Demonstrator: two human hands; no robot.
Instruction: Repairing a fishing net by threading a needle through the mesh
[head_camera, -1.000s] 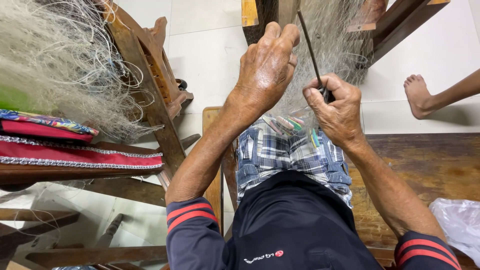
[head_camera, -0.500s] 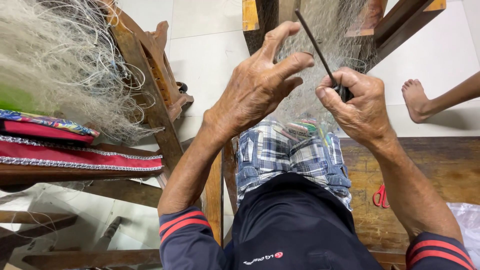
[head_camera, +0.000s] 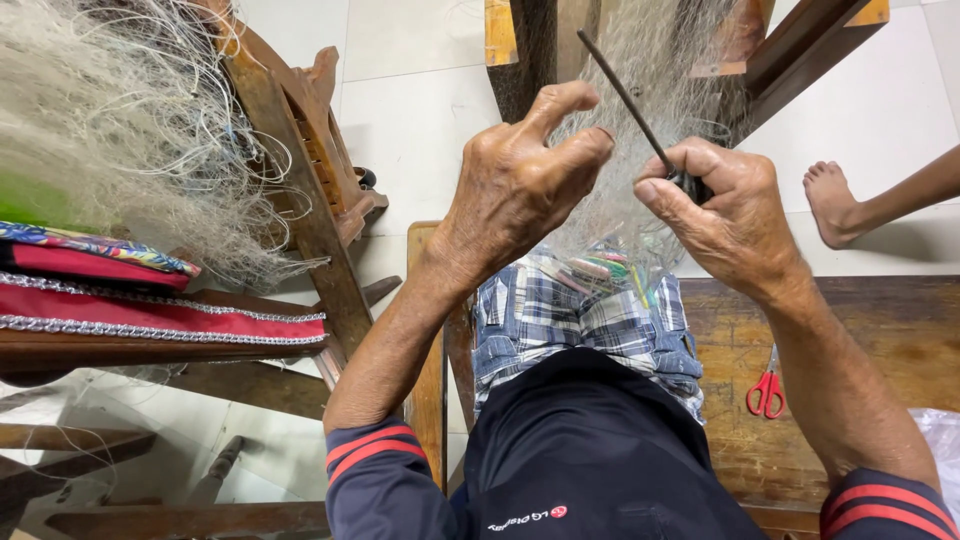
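Note:
A fine pale fishing net (head_camera: 655, 60) hangs down in front of me toward my lap. My right hand (head_camera: 725, 215) grips a thin dark netting needle (head_camera: 625, 90) that slants up to the left against the net. My left hand (head_camera: 520, 185) is level with it just to the left, fingers curled and pinching strands of the net mesh. Below the hands lie my plaid shorts (head_camera: 575, 320) with some coloured bits under the net.
A big heap of pale net (head_camera: 110, 130) covers a wooden chair (head_camera: 310, 170) at left, above red cushions (head_camera: 150, 315). Red-handled scissors (head_camera: 767, 390) lie on the wooden bench (head_camera: 880, 340) at right. Another person's bare foot (head_camera: 835, 200) rests on the tiled floor. A plastic bag (head_camera: 940, 440) sits at the right edge.
Both hands dropped lower and spread slightly apart. My left fingers opened from a flat grip into a curled pinch. The scissors came into view on the bench.

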